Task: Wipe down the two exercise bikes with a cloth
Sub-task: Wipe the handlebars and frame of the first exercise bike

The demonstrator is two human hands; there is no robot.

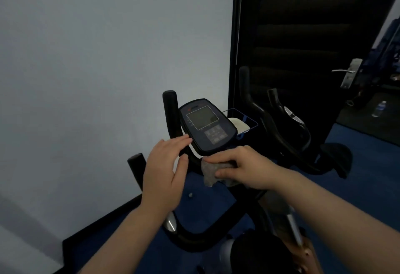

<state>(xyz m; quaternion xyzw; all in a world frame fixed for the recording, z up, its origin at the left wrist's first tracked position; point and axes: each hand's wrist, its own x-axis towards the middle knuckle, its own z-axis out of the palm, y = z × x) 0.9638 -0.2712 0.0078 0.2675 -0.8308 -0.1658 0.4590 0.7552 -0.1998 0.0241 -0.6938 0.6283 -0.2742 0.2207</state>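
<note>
The near exercise bike has a dark console (206, 125) with a grey screen and black handlebars (171, 113). My right hand (242, 166) grips a crumpled grey cloth (211, 173) and holds it against the bar just under the console's lower edge. My left hand (166, 168) has its fingers straight, the fingertips touching the console's left edge by the left handlebar. A second black exercise bike (287, 126) stands behind to the right, its seat (337, 156) in view.
A pale wall (97, 68) closes the left side, with a dark skirting along blue carpet (368, 178). A dark door with a metal handle (345, 71) stands behind the bikes. A water bottle (379, 109) lies on the floor at far right.
</note>
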